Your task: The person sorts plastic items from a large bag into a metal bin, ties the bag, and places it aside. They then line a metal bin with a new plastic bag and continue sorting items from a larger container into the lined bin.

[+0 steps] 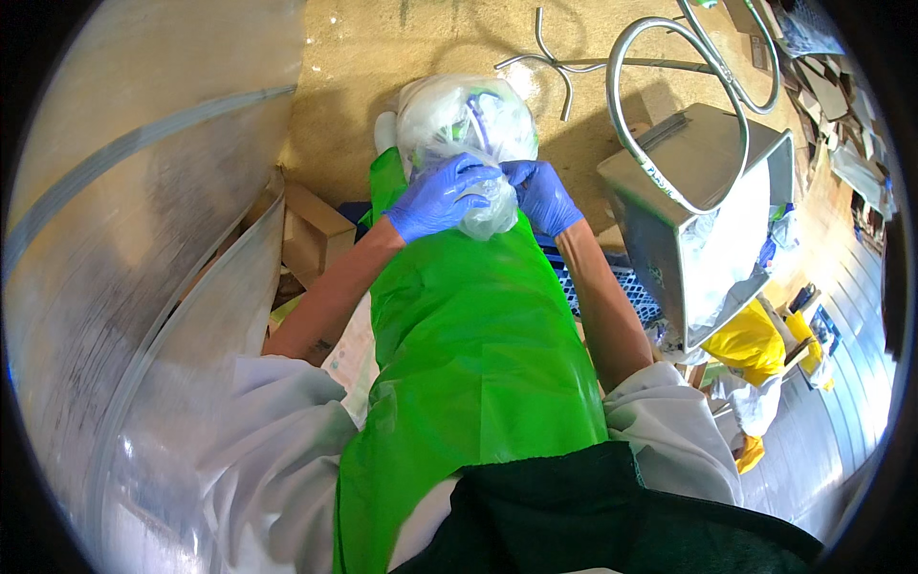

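A clear plastic bag [459,115] with mixed items, some green and blue, rests at the far end of my green apron [480,344]. Gathered plastic at its near end bunches between my hands. My left hand [445,194], in a blue glove, is closed on that gathered plastic from the left. On the right side, my gloved right hand [538,194] has its fingers bent onto the same plastic; its fingertips are partly hidden. Whether the bag's neck is tied cannot be told.
A metal hoop stand [617,79] stands at the upper right, over a grey bin [645,215] on its side holding clear plastic. A blue crate [638,294] lies below. Cardboard boxes [308,229] and a large metal panel [143,251] are at left. Yellow bags [753,344] lie at right.
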Demonstrator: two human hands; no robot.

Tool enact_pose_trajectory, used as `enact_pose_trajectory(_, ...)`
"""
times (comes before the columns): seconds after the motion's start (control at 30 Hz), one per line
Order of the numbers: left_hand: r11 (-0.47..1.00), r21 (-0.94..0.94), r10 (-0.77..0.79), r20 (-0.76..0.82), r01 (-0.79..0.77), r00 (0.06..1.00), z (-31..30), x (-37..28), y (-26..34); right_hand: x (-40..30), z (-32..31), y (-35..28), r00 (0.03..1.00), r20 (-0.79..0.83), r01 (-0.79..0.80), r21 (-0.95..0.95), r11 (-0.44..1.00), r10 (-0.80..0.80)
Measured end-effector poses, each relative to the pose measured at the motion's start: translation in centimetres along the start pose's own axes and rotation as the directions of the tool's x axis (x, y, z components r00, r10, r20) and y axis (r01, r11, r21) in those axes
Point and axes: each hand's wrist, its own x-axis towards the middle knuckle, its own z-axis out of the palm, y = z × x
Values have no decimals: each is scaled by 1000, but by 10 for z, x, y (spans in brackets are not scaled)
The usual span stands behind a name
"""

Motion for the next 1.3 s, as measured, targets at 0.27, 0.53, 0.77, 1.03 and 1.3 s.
enact_pose_trajectory(0.27,799,-593,-308,-262,99,915,32,33,-1,29,17,-41,862,-352,126,-547,828,-364)
enact_pose_trajectory(0.53,394,-913,-631,-184,106,754,2,31,-88,95,-29,-60,727,-306,65,-860,506,-614)
enact_pose_trajectory(0.77,276,-808,-877,10,520,481,34,11,-124,98,-96,22,721,-230,-22,-950,311,-654)
enact_pose_trajectory(1.03,934,116,309,205,-337,929,-19,60,32,16,-11,-16,898,-440,-116,-235,965,1)
enact_pose_trajectory(1.3,920,-202,-195,505,335,841,-7,122,-14,21,22,52,898,-355,330,154,931,-259)
